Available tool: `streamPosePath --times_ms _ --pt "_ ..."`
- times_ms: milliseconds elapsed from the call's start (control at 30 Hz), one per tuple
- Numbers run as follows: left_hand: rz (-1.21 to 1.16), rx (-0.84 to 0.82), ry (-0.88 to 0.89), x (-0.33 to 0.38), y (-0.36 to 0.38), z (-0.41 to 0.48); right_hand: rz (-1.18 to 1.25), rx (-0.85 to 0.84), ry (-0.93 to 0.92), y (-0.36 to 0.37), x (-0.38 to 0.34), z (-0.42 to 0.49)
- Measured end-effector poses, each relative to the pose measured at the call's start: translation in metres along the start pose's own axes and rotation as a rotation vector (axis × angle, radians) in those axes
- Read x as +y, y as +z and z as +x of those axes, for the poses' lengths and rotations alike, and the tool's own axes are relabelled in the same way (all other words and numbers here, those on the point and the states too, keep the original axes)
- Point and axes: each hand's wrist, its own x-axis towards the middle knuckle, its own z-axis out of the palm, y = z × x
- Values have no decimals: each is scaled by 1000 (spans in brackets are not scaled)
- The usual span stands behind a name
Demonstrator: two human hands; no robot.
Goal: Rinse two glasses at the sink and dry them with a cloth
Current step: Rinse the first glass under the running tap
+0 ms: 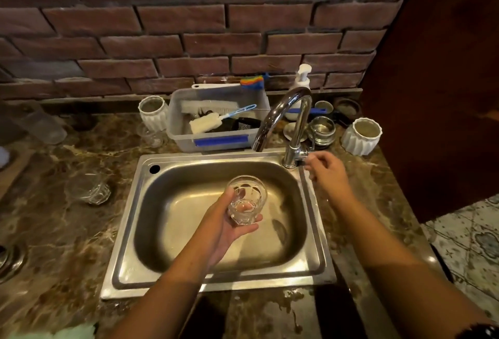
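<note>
While the left hand (224, 230) grasps a clear faceted drinking glass (247, 201), thumb on its near side and fingers wrapped beneath its base, the glass sits tilted above the basin of the rectangular stainless-steel sink (127, 230), its mouth turned up and towards the wall. The right hand (328, 171) reaches to the base of the curved chrome faucet (294, 111), its fingers curled at the small lever (303, 152); blur hides whether they actually pinch it, so that grip cannot be told. A second clear faceted glass (89, 190) stands on the brown marbled counter (67, 244), left of the sink and well apart from both hands. A pale green fluffy cloth (62, 333) shows at the bottom left edge, mostly cut off. Behind the sink, a grey plastic tub (216, 141) holds white brushes against the red brick wall (189, 20).
</note>
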Motion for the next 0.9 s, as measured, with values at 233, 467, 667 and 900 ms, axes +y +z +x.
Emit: streamPosePath --times_ms 233,467,667,900 --pt "3 30 -57 5 -4 30 -35 279 136 25 13 84" --pt "139 -16 -45 12 -7 48 122 271 94 49 33 120" --pt "177 13 -33 16 0 56 97 340 131 57 37 131" --pt "108 38 -44 14 8 58 -56 421 112 59 39 132"
